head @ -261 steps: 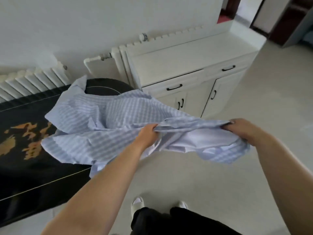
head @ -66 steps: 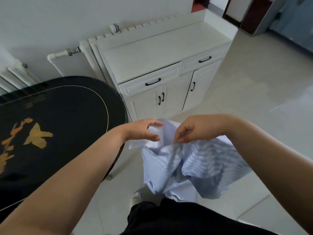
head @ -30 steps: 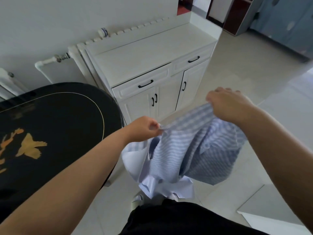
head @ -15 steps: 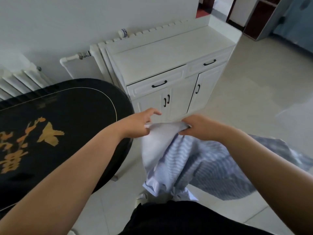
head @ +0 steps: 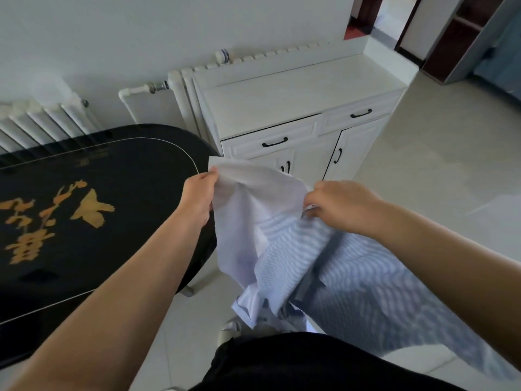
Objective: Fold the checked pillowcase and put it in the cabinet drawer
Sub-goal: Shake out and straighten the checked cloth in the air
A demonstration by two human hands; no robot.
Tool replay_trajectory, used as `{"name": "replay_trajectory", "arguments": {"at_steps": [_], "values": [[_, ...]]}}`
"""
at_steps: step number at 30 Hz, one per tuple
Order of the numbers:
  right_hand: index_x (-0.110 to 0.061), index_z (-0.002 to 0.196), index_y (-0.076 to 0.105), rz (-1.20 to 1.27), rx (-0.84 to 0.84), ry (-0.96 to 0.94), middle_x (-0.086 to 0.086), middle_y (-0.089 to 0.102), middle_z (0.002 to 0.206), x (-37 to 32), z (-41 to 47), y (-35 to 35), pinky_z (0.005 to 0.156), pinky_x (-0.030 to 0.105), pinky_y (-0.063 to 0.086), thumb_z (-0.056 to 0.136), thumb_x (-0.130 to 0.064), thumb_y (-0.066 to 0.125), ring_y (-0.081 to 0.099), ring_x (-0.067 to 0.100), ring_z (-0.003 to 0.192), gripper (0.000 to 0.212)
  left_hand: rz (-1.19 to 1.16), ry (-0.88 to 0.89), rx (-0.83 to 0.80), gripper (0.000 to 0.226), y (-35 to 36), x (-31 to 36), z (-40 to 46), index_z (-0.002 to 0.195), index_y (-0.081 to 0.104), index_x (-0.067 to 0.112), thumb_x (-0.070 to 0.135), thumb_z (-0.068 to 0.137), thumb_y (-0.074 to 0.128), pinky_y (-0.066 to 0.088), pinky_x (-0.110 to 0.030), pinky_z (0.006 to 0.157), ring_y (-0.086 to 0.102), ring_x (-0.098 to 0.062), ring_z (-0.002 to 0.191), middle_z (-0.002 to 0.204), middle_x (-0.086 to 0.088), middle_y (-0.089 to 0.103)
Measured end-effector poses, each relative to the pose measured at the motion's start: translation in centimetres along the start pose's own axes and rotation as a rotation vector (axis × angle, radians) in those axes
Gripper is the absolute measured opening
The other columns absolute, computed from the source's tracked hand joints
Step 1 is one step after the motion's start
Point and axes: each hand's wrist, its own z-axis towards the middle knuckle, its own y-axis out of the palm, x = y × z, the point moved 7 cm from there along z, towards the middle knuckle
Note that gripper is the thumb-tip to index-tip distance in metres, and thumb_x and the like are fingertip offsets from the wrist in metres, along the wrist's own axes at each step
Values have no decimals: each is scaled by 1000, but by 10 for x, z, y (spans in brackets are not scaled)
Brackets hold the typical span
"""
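You are holding a soft woven cloth, the pillowcase, matt and creased, its checked face showing beside a plain pale inner face. To your left the black table is showing a glossy lacquered top that is throwing reflections, with gold painted figures. Ahead, the cabinet is looking like smooth white painted wood with a satin sheen and dark metal-looking handles. The floor is gleaming, pale and polished.
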Motion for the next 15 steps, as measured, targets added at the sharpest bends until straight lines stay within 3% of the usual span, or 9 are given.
{"name": "replay_trajectory", "arguments": {"at_steps": [4,7,9,12,15], "values": [[-32,93,62,235,30,-222,-9,56,101,-24,-7,-18,88,33,43,95,-27,52,55,11,98,11,-50,45,-170,26,21,-6,-10,92,67,8,28,98,51,53,-39,88,66,-24,89,97,-11,69],[-27,82,55,691,-29,-309,-10,60,84,-31,-13,-32,85,26,43,95,-16,53,54,4,82,18,-56,64,-266,27,34,-12,-13,89,66,6,25,99,49,54,-32,79,66,-17,76,80,-5,70],[-22,79,55,971,87,-341,-7,57,77,-27,-17,-51,79,19,42,92,-15,52,51,2,77,15,-91,17,-308,26,38,-20,-17,91,65,5,23,100,48,58,-27,73,69,-14,72,80,-5,71],[-18,73,55,1298,350,-87,-6,53,68,5,-6,-61,67,22,40,94,-10,50,48,6,69,23,-21,-21,-365,28,45,-33,-29,106,62,-6,17,100,47,55,-26,67,67,-18,70,90,-16,66],[-14,65,51,1186,445,358,2,48,63,45,13,-39,63,29,33,93,-9,44,45,15,64,30,-94,-117,-441,32,63,-45,-45,116,62,-3,18,100,44,54,-29,75,67,-20,80,96,-14,69]]}}
